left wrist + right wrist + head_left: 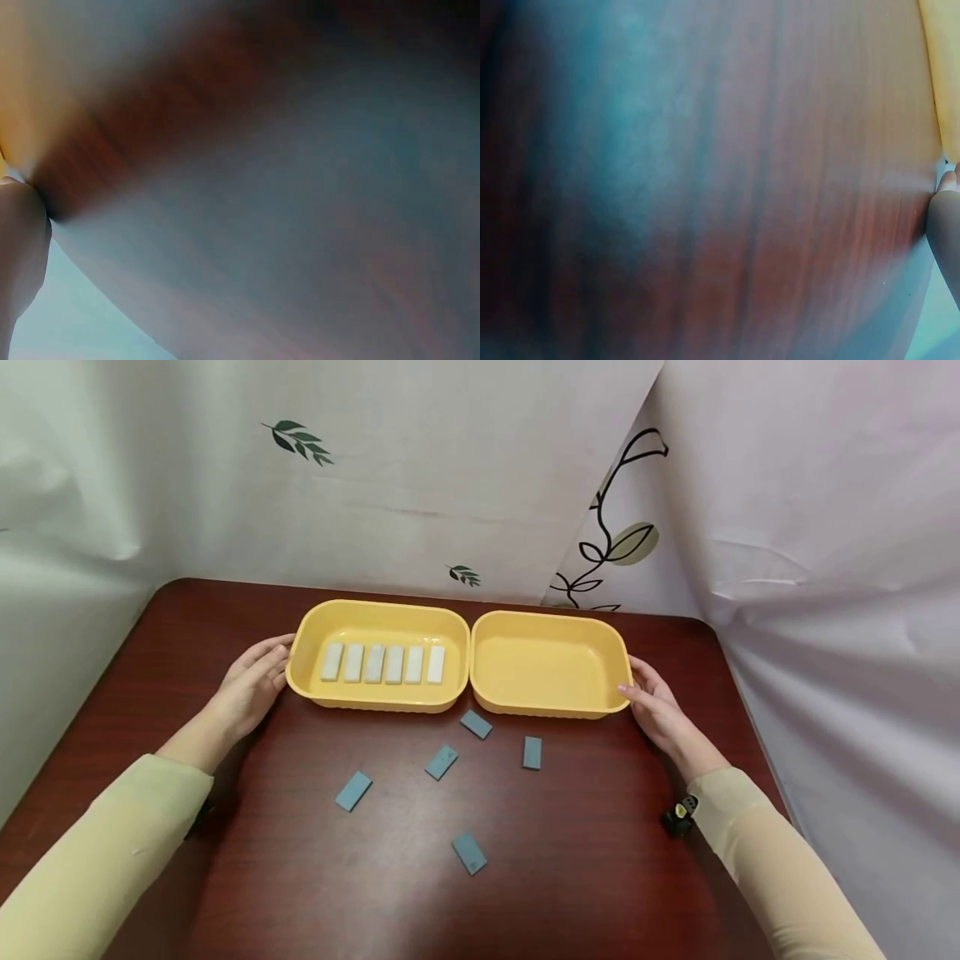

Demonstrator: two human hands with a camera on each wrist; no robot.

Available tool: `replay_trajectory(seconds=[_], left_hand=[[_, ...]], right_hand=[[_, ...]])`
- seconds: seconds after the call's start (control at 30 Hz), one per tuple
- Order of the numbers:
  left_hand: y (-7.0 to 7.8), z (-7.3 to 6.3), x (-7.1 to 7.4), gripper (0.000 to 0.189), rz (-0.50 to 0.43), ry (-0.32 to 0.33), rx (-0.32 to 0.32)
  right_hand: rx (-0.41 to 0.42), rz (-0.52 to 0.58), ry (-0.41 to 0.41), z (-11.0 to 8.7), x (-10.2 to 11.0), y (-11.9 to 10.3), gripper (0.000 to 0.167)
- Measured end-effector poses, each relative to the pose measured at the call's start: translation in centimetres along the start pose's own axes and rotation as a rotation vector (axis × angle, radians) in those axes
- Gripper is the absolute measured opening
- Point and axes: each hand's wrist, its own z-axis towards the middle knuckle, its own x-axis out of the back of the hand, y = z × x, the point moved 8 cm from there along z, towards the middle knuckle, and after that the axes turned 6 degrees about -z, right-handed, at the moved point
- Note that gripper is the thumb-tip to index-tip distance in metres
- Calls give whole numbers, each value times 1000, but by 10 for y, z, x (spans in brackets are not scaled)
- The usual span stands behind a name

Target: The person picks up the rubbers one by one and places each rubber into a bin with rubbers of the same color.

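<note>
Two yellow trays stand side by side near the back of the table. The left tray (378, 700) holds several white rectangular blocks (373, 663) in a row; the right tray (551, 703) has a bare floor. My left hand (251, 689) rests against the outer left end of the left tray, its fingers along the wall. At the far right end, my right hand (660, 710) holds the right tray, thumb over the rim and fingers along the outside. Both wrist views are blurred and show only a sliver of hand and yellow tray.
Several blue-grey rectangular blocks lie scattered on the dark red table (585, 860) in front of the trays, one blue-grey block (468, 852) nearest me. A pale curtain with leaf prints (300, 442) hangs behind and around the table.
</note>
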Motion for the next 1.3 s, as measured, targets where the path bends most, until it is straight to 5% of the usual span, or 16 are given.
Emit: replay_trajectory(seconds=[0.4, 0.63, 0.87, 1.03, 1.3], left_hand=[[8, -46, 5, 32, 246, -95, 27], [7, -66, 6, 39, 355, -149, 126], [0, -76, -2, 40, 442, -122, 214], [-6, -79, -13, 38, 586, -104, 283], [-24, -81, -40, 43, 697, -148, 357]], right_hand=[[-13, -11, 9, 2, -1, 5, 44], [-23, -17, 16, 0, 0, 5, 44], [-27, -14, 21, 0, 1, 3, 45], [-22, -21, 21, 0, 2, 2, 46], [-32, -10, 30, 1, 4, 2, 43]])
